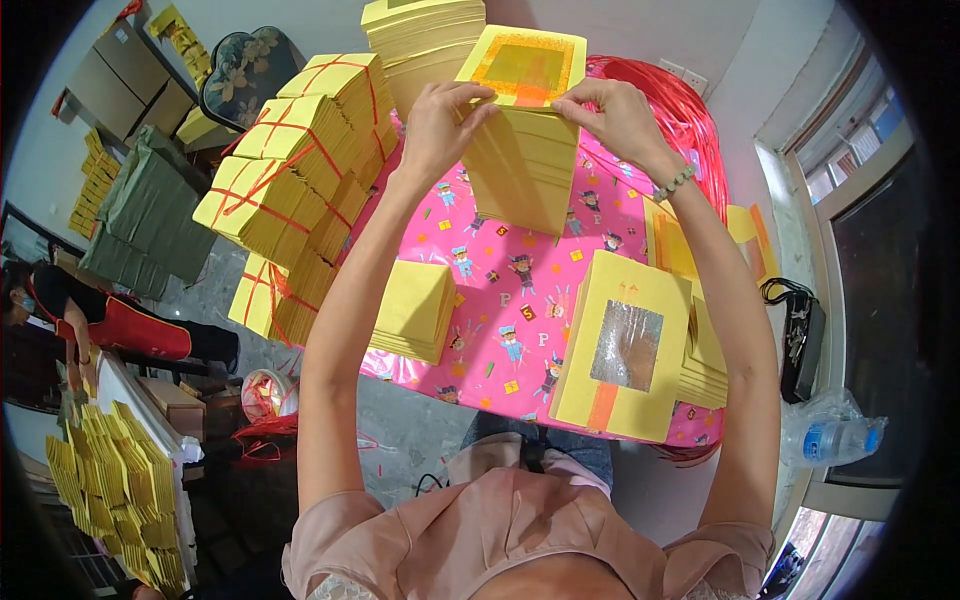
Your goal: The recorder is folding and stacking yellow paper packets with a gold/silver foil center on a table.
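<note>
A tall stack of yellow joss paper [522, 170] stands toward the far side of the pink table. Its top sheet carries a gold foil panel [525, 62] and an orange band. My left hand [448, 125] pinches the near left corner of the top sheets. At the near right corner, my right hand [618, 118] does the same, thumb and fingers closed on the paper edge. How many sheets lie between the fingers cannot be made out. Closer to me on the right lies another joss paper stack with a silver foil panel [627, 345].
Yellow bundles tied with red string [290, 170] are piled at left. A small yellow stack [412, 312] sits on the patterned pink cloth [505, 300]. Red strings [680, 110] heap at far right. A plastic bottle [835, 440] is by the window; another person [120, 315] works at left.
</note>
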The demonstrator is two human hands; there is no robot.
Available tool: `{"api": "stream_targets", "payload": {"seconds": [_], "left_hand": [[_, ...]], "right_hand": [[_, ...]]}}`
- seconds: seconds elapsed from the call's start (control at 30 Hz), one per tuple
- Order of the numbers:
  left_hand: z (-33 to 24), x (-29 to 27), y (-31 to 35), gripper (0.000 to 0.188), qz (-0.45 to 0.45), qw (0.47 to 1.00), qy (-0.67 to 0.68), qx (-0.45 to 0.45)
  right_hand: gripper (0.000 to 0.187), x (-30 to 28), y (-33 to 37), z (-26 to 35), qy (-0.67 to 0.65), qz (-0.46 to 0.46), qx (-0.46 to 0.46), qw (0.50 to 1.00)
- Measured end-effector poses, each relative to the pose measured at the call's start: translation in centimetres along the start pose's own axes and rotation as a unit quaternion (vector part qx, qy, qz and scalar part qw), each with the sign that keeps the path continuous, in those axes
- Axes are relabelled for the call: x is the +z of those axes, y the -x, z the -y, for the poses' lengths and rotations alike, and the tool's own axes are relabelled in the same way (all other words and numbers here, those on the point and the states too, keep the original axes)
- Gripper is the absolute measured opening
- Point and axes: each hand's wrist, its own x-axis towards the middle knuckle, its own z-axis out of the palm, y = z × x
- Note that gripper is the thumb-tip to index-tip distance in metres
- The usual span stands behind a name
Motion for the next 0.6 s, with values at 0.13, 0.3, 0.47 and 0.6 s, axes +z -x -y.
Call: {"api": "stream_targets", "payload": {"seconds": [0.13,0.3,0.47,0.6], "left_hand": [[-0.1,-0.1,-0.1,0.024,0.017,1.0,-0.011,-0.002],[0.1,-0.3,-0.2,0.025,0.027,1.0,-0.009,-0.003],[-0.5,-0.5,-0.7,0.033,0.029,0.999,-0.026,0.013],[-1.7,-0.3,-1.7,0.04,0.005,0.992,-0.091,0.092]], "right_hand": [[0.031,-0.2,-0.1,0.1,0.014,0.011,0.019,1.0],[0.031,0.1,-0.1,0.1,0.013,0.001,0.005,1.0],[0.031,-0.2,-0.2,0.6,0.057,-0.002,-0.032,0.998],[0.03,-0.2,-0.2,0.6,0.082,-0.027,-0.04,0.995]]}}
